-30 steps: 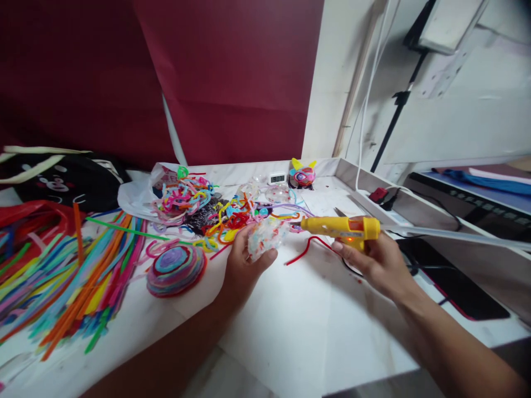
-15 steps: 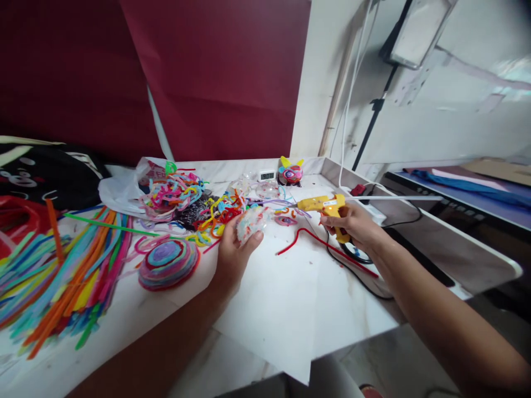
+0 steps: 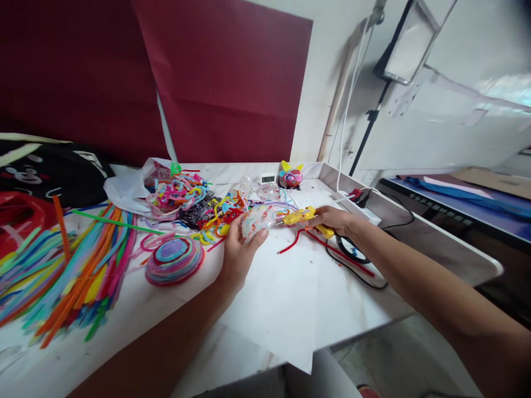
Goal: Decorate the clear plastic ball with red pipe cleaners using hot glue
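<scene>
My left hand (image 3: 238, 251) is closed around a clear ball speckled with colours (image 3: 256, 221), held just above the white table (image 3: 290, 298). My right hand (image 3: 334, 219) grips a yellow glue gun (image 3: 301, 216) whose nozzle points left, nearly touching the ball. A loose red pipe cleaner (image 3: 295, 240) lies on the table under the gun. The gun's black cord (image 3: 352, 260) loops beside my right wrist.
A striped felt dome (image 3: 174, 260) sits left of my left hand. Long coloured pipe cleaners (image 3: 70, 271) fan over the left side, curled scraps (image 3: 194, 202) pile behind. A small clock (image 3: 267, 178) and a colourful horned ball (image 3: 290, 176) stand at the back. The table edge runs close on the right.
My right hand has brought the glue gun leftward and down until its nozzle reaches the ball. My left hand has kept the ball in about the same spot. The view shifted slightly.
</scene>
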Demonstrator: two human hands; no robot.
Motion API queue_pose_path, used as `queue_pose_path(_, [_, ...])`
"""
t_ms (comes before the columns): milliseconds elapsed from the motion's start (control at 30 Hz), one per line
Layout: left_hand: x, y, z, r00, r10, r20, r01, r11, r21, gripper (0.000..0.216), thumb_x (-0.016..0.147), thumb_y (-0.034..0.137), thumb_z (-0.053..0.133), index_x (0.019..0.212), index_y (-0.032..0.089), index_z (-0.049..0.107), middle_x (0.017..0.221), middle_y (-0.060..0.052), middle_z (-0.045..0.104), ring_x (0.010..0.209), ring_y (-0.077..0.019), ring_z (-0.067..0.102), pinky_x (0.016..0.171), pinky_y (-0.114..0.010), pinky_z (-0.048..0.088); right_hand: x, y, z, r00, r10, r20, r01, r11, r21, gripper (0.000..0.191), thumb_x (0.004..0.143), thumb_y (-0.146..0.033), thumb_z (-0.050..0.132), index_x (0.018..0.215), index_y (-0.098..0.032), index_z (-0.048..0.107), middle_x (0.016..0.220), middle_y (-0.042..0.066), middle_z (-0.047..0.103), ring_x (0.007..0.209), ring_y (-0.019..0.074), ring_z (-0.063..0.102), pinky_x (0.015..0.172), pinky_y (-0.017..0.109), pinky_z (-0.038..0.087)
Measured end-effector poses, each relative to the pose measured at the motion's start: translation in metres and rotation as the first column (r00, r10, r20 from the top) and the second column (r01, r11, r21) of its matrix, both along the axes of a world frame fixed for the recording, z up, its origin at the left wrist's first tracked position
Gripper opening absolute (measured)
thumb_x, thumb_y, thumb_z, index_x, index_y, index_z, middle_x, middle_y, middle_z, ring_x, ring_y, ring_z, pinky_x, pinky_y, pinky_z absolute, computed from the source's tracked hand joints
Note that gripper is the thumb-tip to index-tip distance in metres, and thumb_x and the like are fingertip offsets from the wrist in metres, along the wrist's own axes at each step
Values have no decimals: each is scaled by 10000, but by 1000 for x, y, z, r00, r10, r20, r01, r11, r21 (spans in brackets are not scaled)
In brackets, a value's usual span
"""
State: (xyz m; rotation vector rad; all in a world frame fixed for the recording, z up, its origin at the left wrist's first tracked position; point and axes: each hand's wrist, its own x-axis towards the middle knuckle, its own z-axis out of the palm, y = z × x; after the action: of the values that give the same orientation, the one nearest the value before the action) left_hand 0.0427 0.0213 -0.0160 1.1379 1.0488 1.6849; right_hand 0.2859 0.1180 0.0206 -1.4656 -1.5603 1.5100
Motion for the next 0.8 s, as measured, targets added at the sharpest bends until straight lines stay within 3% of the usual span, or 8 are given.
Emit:
queue_pose_path(200, [0, 1, -1, 1000, 6, 3, -6, 1000, 18, 647, 696, 375, 768, 1256, 201, 496, 1326, -96, 581, 1228, -236, 545, 1036, -341, 417, -10, 7, -10, 991, 28, 127, -34, 998, 50, 395, 427, -377, 904, 629, -167, 637, 563, 6, 646, 493, 108, 533, 431, 209, 441])
queue_pose_path(367, [1, 2, -1, 1000, -2, 18, 2, 1000, 10, 669, 686, 379, 776, 1257, 187, 485, 1314, -111, 587, 1206, -248, 562, 1039, -368, 420, -10, 18, -19, 943, -43, 330, -16, 985, 174, 433, 448, -430, 893, 685, -155, 658, 591, 24, 645, 550, 149, 567, 481, 250, 455])
queue_pose_path(500, [1, 2, -2, 1000, -6, 13, 5, 1000, 22, 651, 692, 374, 772, 1252, 194, 492, 1312, -103, 588, 1210, -241, 560, 1038, -356, 423, -4, 15, -18, 867, -135, 480, -63, 925, 374, 449, 494, -366, 888, 828, -134, 696, 752, 73, 678, 727, 207, 607, 617, 285, 471])
queue_pose_path(600, [1, 3, -3, 1000, -5, 9, 4, 999, 36, 649, 694, 370, 772, 1252, 189, 496, 1307, -104, 591, 1204, -239, 563, 1031, -346, 428, -6, -3, -12, 861, -111, 497, -184, 842, 507, 410, 673, -314, 797, 1048, -181, 696, 1061, 101, 677, 968, 227, 602, 820, 304, 464])
queue_pose_path(633, [1, 3, -3, 1000, -4, 4, 4, 999, 38, 650, 693, 371, 774, 1252, 187, 498, 1297, -104, 597, 1195, -241, 568, 1026, -346, 432, -9, -11, -11, 866, -37, 499, -276, 797, 537, 329, 749, -290, 738, 1066, -215, 700, 1120, 81, 669, 1013, 207, 597, 871, 296, 452])
queue_pose_path(700, [1, 4, -3, 1000, -7, -1, 7, 999, 35, 649, 693, 375, 774, 1250, 184, 501, 1271, -103, 611, 1175, -244, 578, 1014, -352, 440, -16, -23, -12, 800, 195, 568, -575, 523, 630, 247, 859, -242, 615, 1087, -191, 697, 1120, 103, 675, 1048, 207, 594, 929, 331, 440])
queue_pose_path(767, [0, 4, -4, 1000, -9, 5, 9, 1000, 27, 657, 693, 379, 773, 1255, 184, 496, 1274, -105, 608, 1171, -247, 578, 1010, -362, 444, -23, -29, -18, 722, 243, 648, -690, 323, 648, 215, 874, -215, 594, 1052, -170, 707, 1068, 122, 682, 1008, 213, 603, 898, 343, 455])
queue_pose_path(800, [0, 5, -4, 1000, -7, 9, 7, 1000, 24, 665, 691, 380, 774, 1259, 183, 491, 1277, -106, 604, 1170, -248, 578, 1009, -366, 444, -26, -31, -22, 694, 228, 683, -719, 266, 642, 186, 870, -195, 595, 1008, -170, 717, 1027, 121, 687, 982, 216, 607, 874, 343, 460])
